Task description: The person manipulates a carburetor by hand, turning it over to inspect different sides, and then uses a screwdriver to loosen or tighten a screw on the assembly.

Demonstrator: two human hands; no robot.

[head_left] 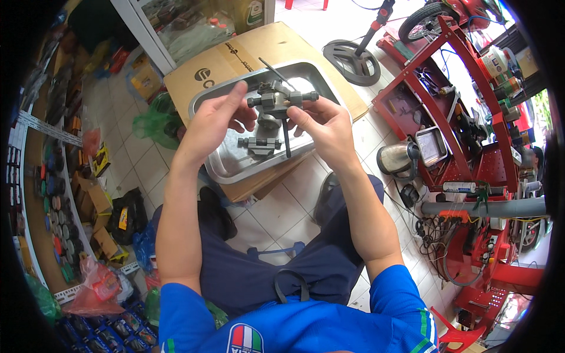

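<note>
My right hand (327, 126) is closed on a dark metal assembly (275, 102) with a stubby block body, knurled ends and a long thin rod. It is held above a shallow metal tray (210, 160). My left hand (219, 120) is beside the assembly's left end, thumb raised and fingers loosely curved apart. Whether its fingertips touch the metal is hard to tell. A similar metal block piece (259, 145) with knobbed ends lies in the tray, below the held assembly. Close above that piece, a round metal part (269, 121) shows partly behind the assembly.
A cardboard box (225, 53) supports the tray. To the right stand a steel kettle (395, 159) and a red tool rack (395, 115) loaded with tools. A black-based stand (351, 62) is beyond the box. Shelves of goods (59, 229) line the left, with a green bag (156, 122) nearby.
</note>
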